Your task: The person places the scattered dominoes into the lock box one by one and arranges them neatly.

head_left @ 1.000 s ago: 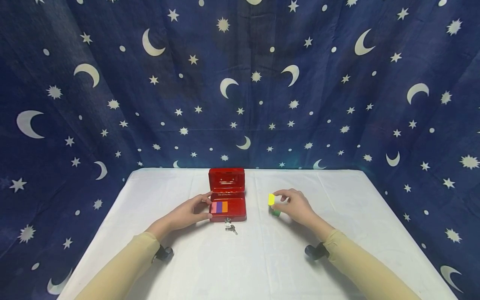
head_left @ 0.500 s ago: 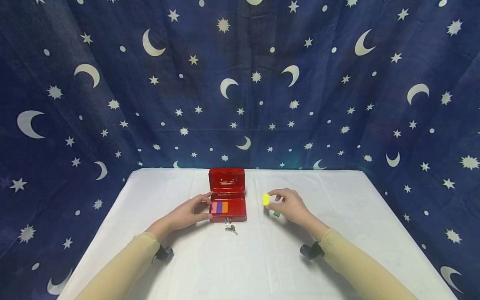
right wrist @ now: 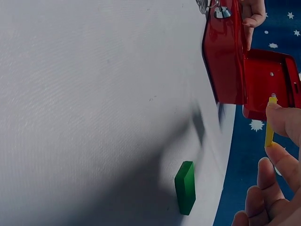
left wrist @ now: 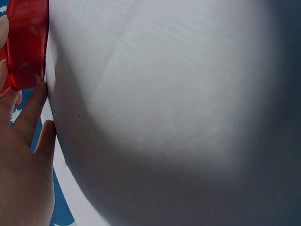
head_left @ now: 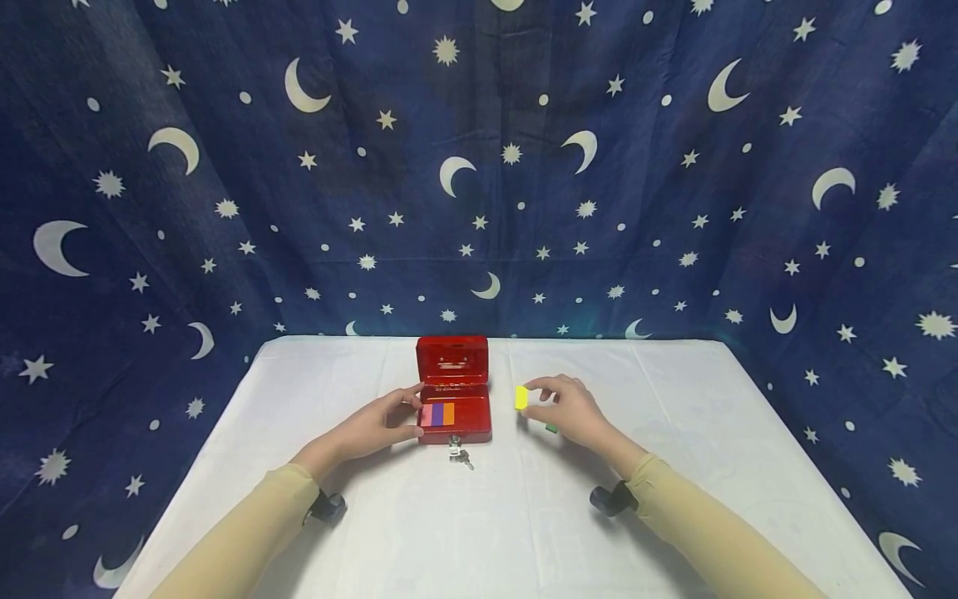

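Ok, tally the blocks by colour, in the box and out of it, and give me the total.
Pink block: 1, in the red box
Purple block: 1, in the box
Orange block: 1, in the box
Yellow block: 1, in the right hand
Green block: 1, on the table
Total: 5

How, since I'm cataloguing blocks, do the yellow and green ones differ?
The yellow block is pinched in the right hand; the green block rests on the white table. The yellow block is closer to the red box than the green block. Both are slab-shaped and outside the box.
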